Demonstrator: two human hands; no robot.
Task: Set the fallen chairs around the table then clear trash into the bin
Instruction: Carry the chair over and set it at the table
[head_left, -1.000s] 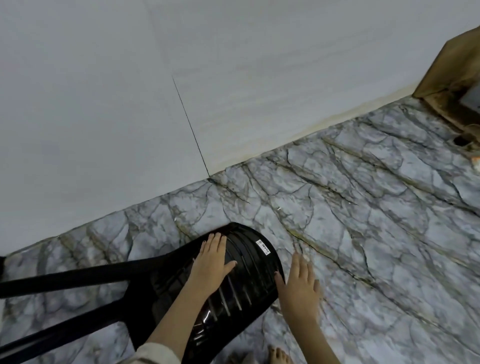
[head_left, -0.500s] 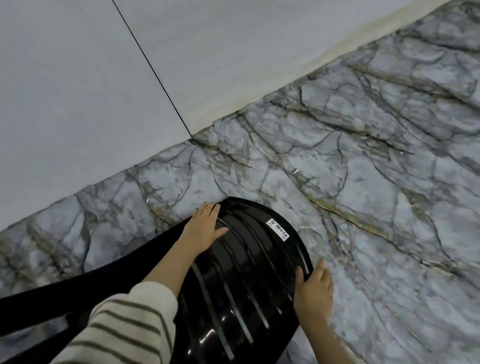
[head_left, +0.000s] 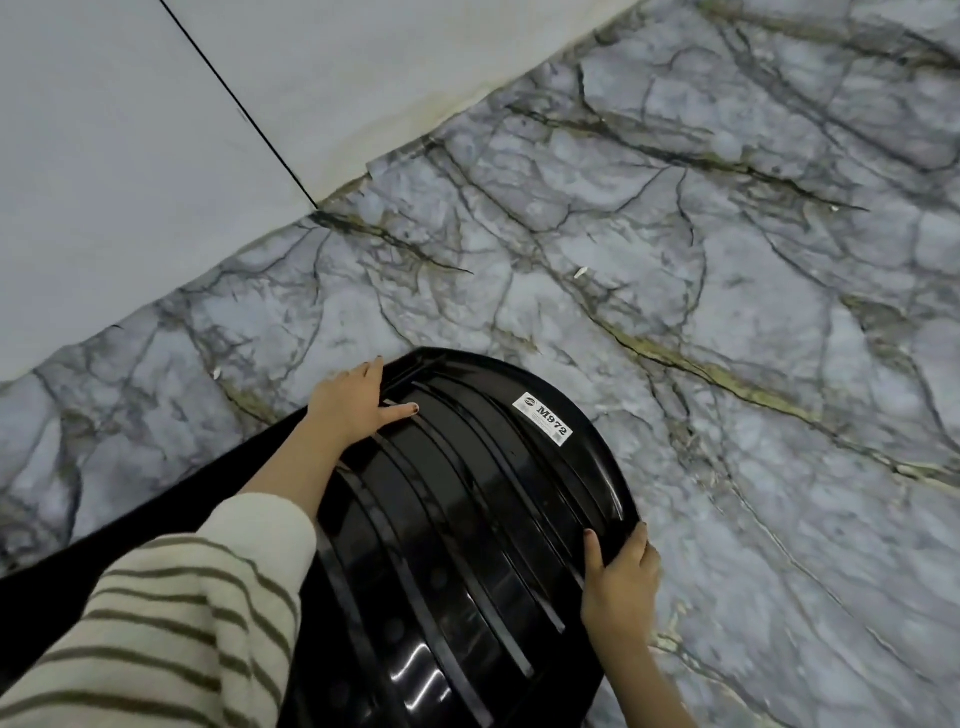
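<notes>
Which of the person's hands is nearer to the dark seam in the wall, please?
The left. The left hand grips the fallen chair at the backrest edge facing the wall, just below the seam. The right hand grips the opposite edge, away from the wall.

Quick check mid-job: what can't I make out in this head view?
Chair seat and legs: cut off by the bottom and left edges; mainly its back shows.
Left hand grip: the chair's rim hides whether its fingers curl under.
Label small print below M972: too small.
Table, bin, trash: outside the frame.
</notes>
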